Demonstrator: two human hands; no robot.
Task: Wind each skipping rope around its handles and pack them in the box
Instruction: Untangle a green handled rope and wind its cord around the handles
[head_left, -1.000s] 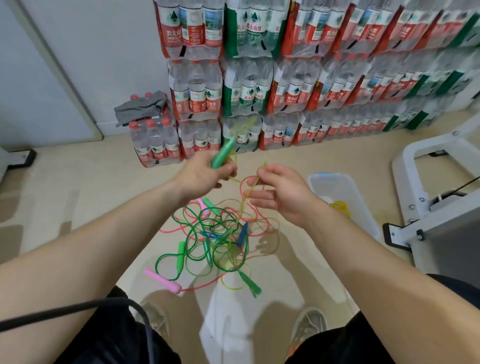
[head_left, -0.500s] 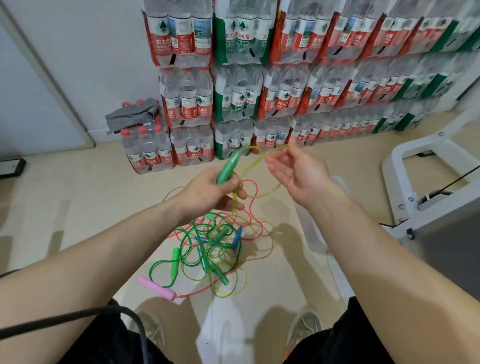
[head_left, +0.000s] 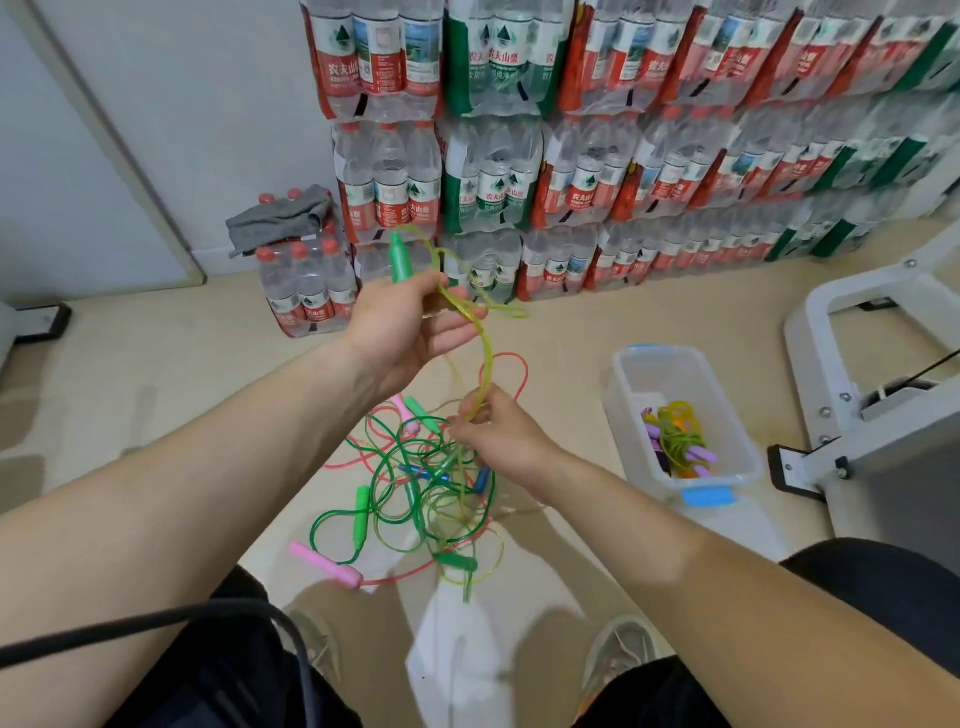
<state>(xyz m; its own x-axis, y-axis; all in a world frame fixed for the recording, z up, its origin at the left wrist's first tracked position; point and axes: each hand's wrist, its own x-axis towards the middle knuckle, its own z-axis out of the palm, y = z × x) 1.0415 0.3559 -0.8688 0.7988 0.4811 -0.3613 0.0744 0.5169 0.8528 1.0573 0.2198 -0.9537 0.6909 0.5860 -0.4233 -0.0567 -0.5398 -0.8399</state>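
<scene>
Some wound ropes (head_left: 675, 441) lay in the box (head_left: 621, 395) at 3 o'clock. At 12 o'clock the left hand (head_left: 410, 325) gripped a green handle (head_left: 400, 262); the right hand (head_left: 501, 439) pinched its yellow rope (head_left: 487, 358). At 6 o'clock the tangled pile (head_left: 415, 488) waited, so most work remained.

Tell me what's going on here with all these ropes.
A person is winding a skipping rope. The left hand grips its green handle, and the right hand pinches the yellow rope below. A tangled pile of ropes lies on the floor; wound ropes sit in the clear box.
</scene>
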